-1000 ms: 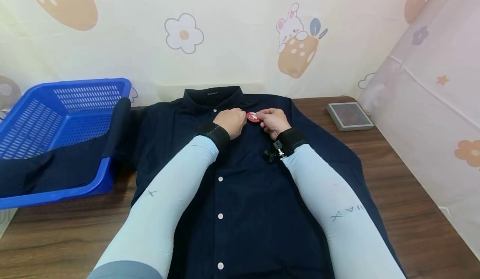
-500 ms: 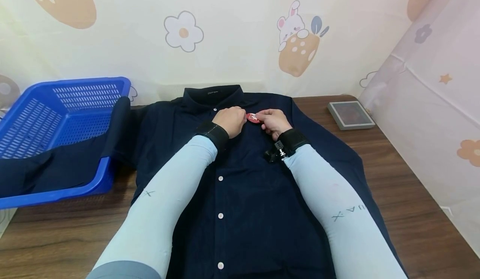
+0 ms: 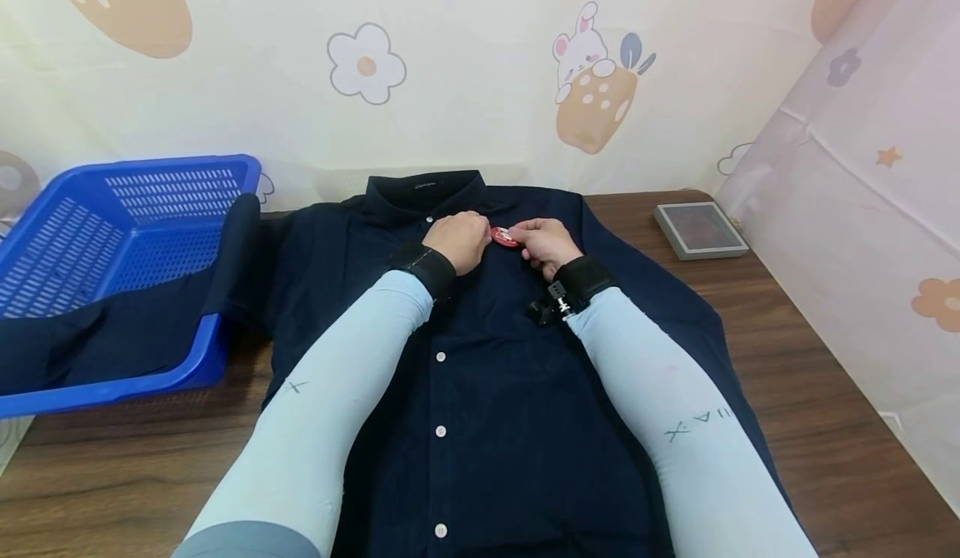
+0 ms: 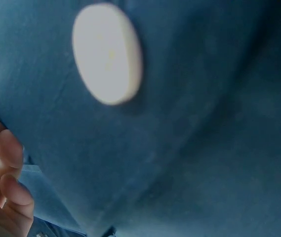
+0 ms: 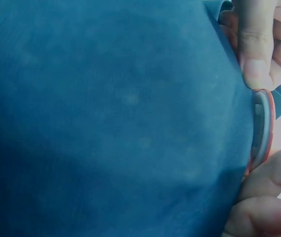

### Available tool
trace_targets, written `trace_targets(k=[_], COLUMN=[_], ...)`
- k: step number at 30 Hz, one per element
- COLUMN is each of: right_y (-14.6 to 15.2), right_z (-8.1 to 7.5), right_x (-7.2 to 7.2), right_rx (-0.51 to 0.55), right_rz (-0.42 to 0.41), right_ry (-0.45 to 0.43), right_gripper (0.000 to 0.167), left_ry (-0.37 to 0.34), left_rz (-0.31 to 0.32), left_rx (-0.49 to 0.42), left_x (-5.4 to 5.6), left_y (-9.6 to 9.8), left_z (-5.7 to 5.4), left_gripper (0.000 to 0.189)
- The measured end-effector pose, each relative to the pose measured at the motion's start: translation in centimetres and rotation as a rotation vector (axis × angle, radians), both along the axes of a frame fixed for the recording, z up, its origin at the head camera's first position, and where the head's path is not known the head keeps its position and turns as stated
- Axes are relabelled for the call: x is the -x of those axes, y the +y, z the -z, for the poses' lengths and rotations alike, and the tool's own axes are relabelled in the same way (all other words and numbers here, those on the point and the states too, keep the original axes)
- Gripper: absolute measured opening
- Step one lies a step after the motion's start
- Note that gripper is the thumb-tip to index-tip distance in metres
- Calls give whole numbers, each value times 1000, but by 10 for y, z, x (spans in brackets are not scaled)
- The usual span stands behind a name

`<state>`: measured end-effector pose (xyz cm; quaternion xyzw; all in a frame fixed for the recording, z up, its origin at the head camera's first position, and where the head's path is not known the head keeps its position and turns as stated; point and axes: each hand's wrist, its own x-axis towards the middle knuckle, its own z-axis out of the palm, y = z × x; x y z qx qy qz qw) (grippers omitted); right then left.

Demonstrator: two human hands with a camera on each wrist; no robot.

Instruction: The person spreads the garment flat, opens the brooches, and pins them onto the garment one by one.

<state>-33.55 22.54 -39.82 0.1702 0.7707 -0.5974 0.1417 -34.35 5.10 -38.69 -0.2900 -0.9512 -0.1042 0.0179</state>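
A dark navy button-up shirt lies front up on the table, its collar toward the wall. Over the chest on the right side, my right hand pinches a round red pin badge between thumb and fingers. My left hand, fingers curled, grips the shirt cloth just left of the badge. In the right wrist view the badge is edge-on against the raised cloth, with fingertips above and below it. Its pin is hidden. The left wrist view has a white button close up and curled fingers at the cloth's edge.
A blue plastic basket stands at the left, with one shirt sleeve draped over its rim and inside. A small grey box with a clear lid sits at the back right. The patterned wall covering borders the wooden table.
Both hands stay at the chest of the shirt, with the badge in the right fingers. The badge and fingertips shift very slightly left; little else differs.
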Motion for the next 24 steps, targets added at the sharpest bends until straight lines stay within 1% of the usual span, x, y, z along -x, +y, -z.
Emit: trace_targets(k=[5, 9, 12, 15, 19, 21, 24], right_y=[1, 3, 5, 5, 5, 6, 6], right_z=[-2, -4, -4, -5, -5, -4, -3], right_x=[-2, -3, -3, -4, -4, -4, -4], right_rx=[44, 55, 60, 66, 65, 64, 73], right_rz=[-1, -20, -28, -29, -34, -38, -31], right_ry=[-10, -19, -25, -30, -32, -31, -28], right_gripper=[26, 28, 29, 30, 30, 30, 29], left_ry=[-16, -44, -61, -64, -42, -28, -25], left_rz=[-2, -7, -12, -5, 19, 25, 19], left_rx=[-56, -120, -143, -147, -138, -131, -123], left_x=[2, 1, 2, 3, 5, 5, 6], left_y=[0, -1, -2, -2, -1, -1, 0], left_z=[4, 5, 5, 6, 7, 7, 7], left_gripper=[16, 18, 20, 17, 9, 8, 9])
